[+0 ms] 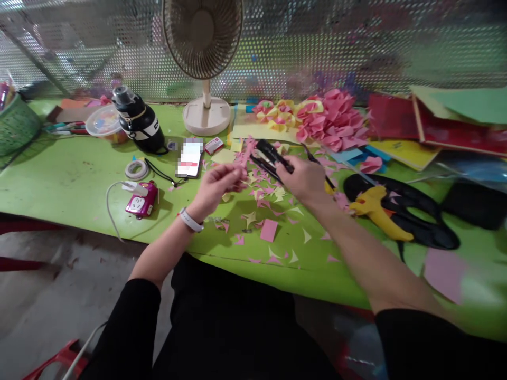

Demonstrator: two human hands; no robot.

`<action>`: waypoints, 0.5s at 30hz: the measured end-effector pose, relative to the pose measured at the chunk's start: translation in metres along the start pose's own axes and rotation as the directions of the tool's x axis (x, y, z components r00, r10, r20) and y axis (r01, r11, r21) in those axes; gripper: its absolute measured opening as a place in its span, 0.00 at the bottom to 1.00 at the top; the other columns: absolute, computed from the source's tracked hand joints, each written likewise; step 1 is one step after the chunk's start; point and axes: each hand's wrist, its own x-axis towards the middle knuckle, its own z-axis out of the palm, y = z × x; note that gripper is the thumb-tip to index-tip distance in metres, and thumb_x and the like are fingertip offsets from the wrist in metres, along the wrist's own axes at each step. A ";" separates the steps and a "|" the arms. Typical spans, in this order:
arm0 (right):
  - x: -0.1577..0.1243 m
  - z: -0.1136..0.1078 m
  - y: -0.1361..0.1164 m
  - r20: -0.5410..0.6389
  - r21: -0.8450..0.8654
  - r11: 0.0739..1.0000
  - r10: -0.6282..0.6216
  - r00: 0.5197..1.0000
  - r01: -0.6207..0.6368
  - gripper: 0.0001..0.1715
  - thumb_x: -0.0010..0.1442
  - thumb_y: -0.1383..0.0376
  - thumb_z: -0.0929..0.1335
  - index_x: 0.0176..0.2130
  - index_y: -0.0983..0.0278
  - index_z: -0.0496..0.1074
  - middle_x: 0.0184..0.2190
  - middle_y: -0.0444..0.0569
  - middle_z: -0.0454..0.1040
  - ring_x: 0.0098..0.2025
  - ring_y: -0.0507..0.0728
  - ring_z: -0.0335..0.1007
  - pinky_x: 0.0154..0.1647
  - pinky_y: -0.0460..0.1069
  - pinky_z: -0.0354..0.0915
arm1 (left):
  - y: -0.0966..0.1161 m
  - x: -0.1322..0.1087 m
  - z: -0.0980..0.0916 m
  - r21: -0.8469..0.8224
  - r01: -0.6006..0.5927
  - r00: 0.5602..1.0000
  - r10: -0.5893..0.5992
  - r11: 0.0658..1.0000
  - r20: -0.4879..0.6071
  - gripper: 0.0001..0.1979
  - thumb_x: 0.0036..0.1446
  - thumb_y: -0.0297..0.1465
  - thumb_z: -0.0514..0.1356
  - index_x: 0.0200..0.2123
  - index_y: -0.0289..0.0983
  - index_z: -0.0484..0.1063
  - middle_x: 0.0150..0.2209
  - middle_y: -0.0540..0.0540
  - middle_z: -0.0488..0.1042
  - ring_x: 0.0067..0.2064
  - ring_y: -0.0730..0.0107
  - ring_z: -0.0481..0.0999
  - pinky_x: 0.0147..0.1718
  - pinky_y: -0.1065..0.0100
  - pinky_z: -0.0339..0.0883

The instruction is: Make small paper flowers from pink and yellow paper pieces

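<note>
Gripping a black metal-and-plastic stapler [273, 153], R hand [304, 177] has its grip clamped on the rear half. Stapler's held up over the mid part of the bright green table [233, 248], front end pointing L & slightly away; its two arms stand apart at the front.

L hand [224, 182], w/ a white wristband [190, 220], is just beside the stapler's front end. Thumb & fingers are bunched near pink paper bits, but can't tell if its grip is clamped on one.

Below & around both hands: loose pink and pale-yellow paper scraps [263, 200], plus a small flat pink paper rectangle [269, 230] nearer the front edge. Behind the R hand, a heap of folded pink paper pieces [335, 121], w/ some yellow ones at its L side.

L of the hands: smartphone w/ lit screen [190, 158], roll of whitish tape [137, 169], magenta power adapter [142, 199] w/ a white plug in it, black bottle [140, 124] w/ grey cap. Beige round fan [203, 31] stands at the back, by the perforated metal mesh [285, 63]. R of the R hand: yellow glue gun [374, 205], lying partly over a flat black looped item [443, 235].
</note>
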 end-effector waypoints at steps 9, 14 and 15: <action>-0.018 0.013 0.006 0.106 -0.099 0.987 -0.114 0.988 0.124 0.29 0.65 0.51 0.60 0.54 0.65 0.74 0.37 0.60 0.80 0.38 0.69 0.75 0.38 0.59 0.67 | -0.020 -0.011 0.020 0.122 0.198 0.917 -0.227 0.973 0.328 0.16 0.54 0.40 0.69 0.38 0.32 0.77 0.34 0.45 0.79 0.32 0.76 0.78 0.36 0.69 0.74; -0.005 -0.008 0.020 0.082 -0.020 0.989 -0.144 0.986 0.146 0.27 0.66 0.51 0.59 0.50 0.64 0.76 0.48 0.59 0.79 0.49 0.68 0.75 0.47 0.59 0.69 | -0.019 -0.011 0.020 0.135 0.198 0.928 -0.230 0.971 0.292 0.17 0.54 0.40 0.69 0.38 0.32 0.77 0.32 0.45 0.79 0.31 0.77 0.78 0.35 0.70 0.74; -0.001 -0.011 0.027 0.049 -0.023 0.993 -0.117 0.992 0.118 0.27 0.66 0.52 0.59 0.50 0.65 0.76 0.51 0.60 0.77 0.51 0.68 0.73 0.49 0.59 0.68 | -0.019 -0.011 0.019 0.142 0.193 0.932 -0.227 0.971 0.284 0.17 0.54 0.40 0.69 0.38 0.32 0.77 0.32 0.45 0.79 0.31 0.77 0.78 0.35 0.70 0.74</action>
